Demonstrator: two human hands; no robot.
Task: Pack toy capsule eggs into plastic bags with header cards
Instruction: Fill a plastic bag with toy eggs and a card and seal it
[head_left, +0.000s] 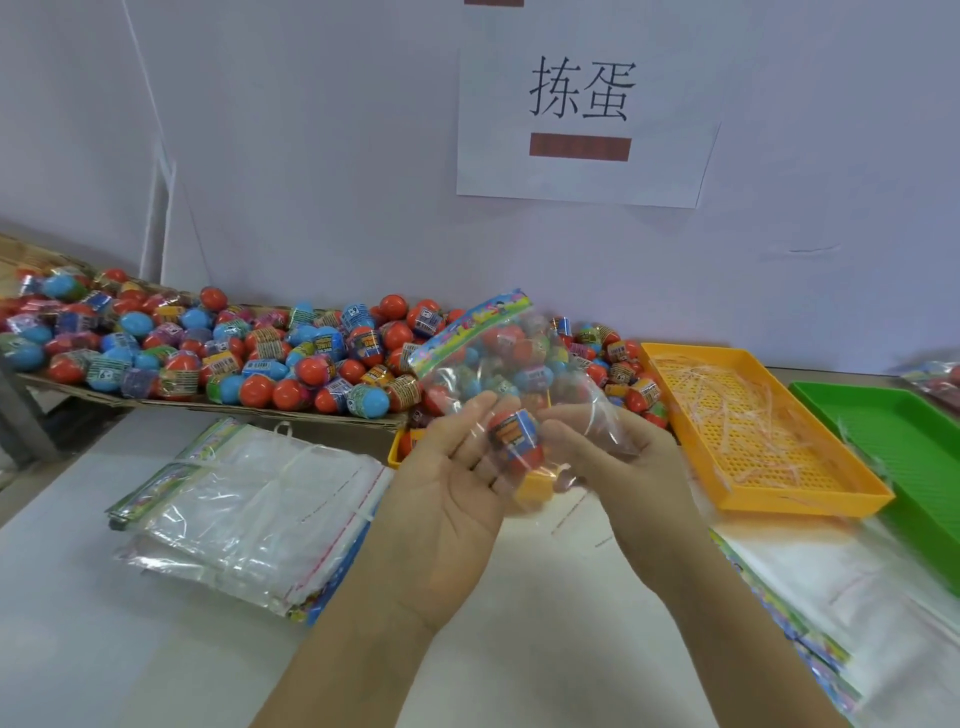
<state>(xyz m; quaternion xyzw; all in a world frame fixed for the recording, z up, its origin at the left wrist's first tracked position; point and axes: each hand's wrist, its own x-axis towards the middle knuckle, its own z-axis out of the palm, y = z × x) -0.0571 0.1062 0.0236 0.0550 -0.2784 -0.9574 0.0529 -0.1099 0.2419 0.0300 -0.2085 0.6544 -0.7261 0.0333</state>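
Head view: I see the bag (498, 364) slanting up and away from both hands, with its header card (470, 330) at the far upper-left end and its open mouth toward me. One egg (517, 434) sits right at that mouth, long axis roughly upright, held between the thumb and fingers of the left hand (457, 483), seemingly through the film. The right hand (618, 457) pinches the film on the mouth's other side. I judge the egg must travel away, toward the card, and the left hand is nearer to push it. Loose eggs (208, 353) lie heaped behind.
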